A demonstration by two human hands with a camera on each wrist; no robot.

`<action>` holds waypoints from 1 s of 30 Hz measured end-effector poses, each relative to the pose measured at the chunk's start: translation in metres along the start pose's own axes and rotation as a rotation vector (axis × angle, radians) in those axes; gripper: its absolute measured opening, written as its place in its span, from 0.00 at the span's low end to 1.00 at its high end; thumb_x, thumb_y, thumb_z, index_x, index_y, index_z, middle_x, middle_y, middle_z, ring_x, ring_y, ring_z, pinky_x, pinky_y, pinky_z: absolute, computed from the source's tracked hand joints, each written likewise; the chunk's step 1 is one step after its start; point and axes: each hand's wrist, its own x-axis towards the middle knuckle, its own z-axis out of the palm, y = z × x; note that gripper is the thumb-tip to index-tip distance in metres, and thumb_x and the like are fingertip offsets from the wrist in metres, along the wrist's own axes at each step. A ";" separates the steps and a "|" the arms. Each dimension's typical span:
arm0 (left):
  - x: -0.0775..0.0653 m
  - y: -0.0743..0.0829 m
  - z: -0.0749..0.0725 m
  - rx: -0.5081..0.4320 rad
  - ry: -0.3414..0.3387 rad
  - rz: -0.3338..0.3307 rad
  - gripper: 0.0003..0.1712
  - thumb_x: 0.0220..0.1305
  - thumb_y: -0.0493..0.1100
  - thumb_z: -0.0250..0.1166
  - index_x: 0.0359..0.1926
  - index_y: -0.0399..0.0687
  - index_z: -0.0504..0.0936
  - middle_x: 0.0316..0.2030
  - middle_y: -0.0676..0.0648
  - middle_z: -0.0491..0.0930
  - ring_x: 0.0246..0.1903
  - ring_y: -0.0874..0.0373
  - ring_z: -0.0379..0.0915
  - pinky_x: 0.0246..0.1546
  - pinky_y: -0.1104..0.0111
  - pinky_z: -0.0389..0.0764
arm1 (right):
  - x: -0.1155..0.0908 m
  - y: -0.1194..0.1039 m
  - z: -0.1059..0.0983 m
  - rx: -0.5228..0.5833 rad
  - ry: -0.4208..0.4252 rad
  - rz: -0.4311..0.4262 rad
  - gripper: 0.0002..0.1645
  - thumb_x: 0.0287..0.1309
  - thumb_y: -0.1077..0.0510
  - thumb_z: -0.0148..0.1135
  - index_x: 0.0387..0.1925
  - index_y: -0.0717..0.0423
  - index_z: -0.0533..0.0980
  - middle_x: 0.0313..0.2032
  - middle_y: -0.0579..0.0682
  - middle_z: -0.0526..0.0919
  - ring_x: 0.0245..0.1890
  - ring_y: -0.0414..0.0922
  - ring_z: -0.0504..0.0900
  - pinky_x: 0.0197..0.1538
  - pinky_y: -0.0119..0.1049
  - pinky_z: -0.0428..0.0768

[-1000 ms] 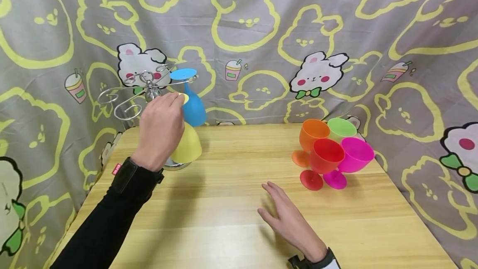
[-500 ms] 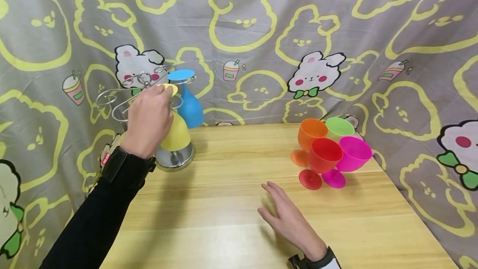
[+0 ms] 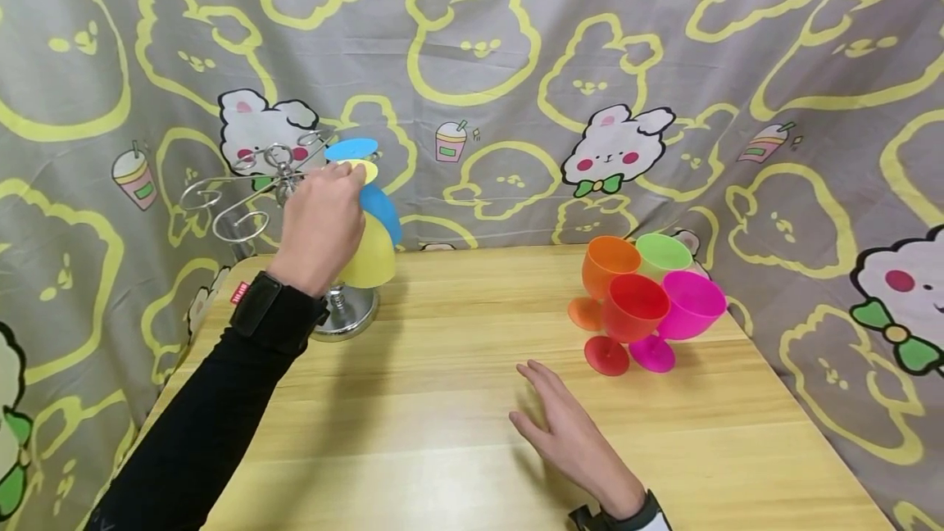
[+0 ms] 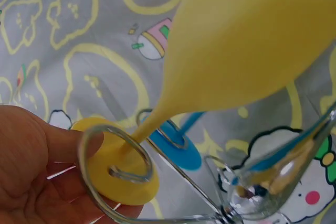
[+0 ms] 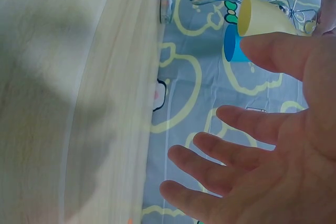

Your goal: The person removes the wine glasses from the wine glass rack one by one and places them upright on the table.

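My left hand (image 3: 320,224) pinches the foot of a yellow plastic goblet (image 3: 372,256), which hangs upside down beside a silver wire rack (image 3: 347,318). In the left wrist view, thumb and fingers grip the rim of the yellow foot (image 4: 142,193), and a curled wire hook (image 4: 82,163) lies across that foot near the stem. A blue goblet (image 3: 387,215) hangs inverted from the rack's neighbouring arm, partly hidden by the yellow one. My right hand (image 3: 578,441) is held low over the table with its fingers spread, holding nothing.
Upright on the right of the wooden table (image 3: 457,400) stand orange (image 3: 610,265), green (image 3: 664,256), red (image 3: 637,310) and magenta (image 3: 689,310) goblets, close together. Other curled arms of the rack (image 3: 239,228) reach left. A patterned curtain (image 3: 479,15) encloses the back and sides.
The left hand first shifted left with the yellow goblet, then back right and slightly up, against the rack's front. The right hand keeps still. The head view has panned slightly.
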 end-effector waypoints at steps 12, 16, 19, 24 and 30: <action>-0.021 0.025 -0.001 -0.046 0.047 0.170 0.19 0.57 0.25 0.46 0.47 0.33 0.76 0.45 0.39 0.79 0.51 0.46 0.71 0.59 0.59 0.66 | 0.003 -0.002 0.003 -0.003 -0.005 -0.003 0.37 0.56 0.45 0.60 0.65 0.47 0.61 0.66 0.47 0.59 0.65 0.44 0.59 0.62 0.47 0.65; -0.032 0.030 -0.005 -0.138 0.052 0.175 0.17 0.62 0.28 0.48 0.49 0.35 0.76 0.48 0.40 0.78 0.53 0.48 0.71 0.60 0.61 0.66 | 0.003 -0.002 0.003 -0.008 -0.005 0.001 0.37 0.55 0.44 0.60 0.65 0.47 0.61 0.66 0.47 0.59 0.65 0.45 0.59 0.62 0.48 0.65; -0.040 0.033 -0.008 -0.248 0.044 0.145 0.17 0.67 0.32 0.48 0.53 0.40 0.76 0.51 0.42 0.77 0.54 0.50 0.71 0.58 0.62 0.68 | 0.004 -0.002 0.003 -0.010 -0.002 0.002 0.37 0.55 0.44 0.60 0.65 0.47 0.61 0.66 0.48 0.59 0.65 0.46 0.59 0.62 0.49 0.65; -0.052 0.036 -0.009 -0.437 0.001 0.070 0.18 0.68 0.39 0.51 0.56 0.49 0.76 0.51 0.48 0.78 0.40 0.59 0.78 0.44 0.69 0.77 | 0.005 -0.003 0.003 -0.002 0.016 -0.006 0.37 0.55 0.44 0.60 0.65 0.47 0.61 0.66 0.46 0.59 0.65 0.45 0.60 0.61 0.49 0.65; -0.065 0.031 -0.004 -0.555 -0.129 -0.106 0.18 0.66 0.45 0.55 0.56 0.61 0.75 0.11 0.52 0.62 0.09 0.60 0.46 0.09 0.70 0.54 | 0.005 -0.005 0.006 0.013 0.014 -0.017 0.36 0.55 0.44 0.60 0.64 0.47 0.62 0.65 0.47 0.60 0.65 0.46 0.59 0.61 0.50 0.65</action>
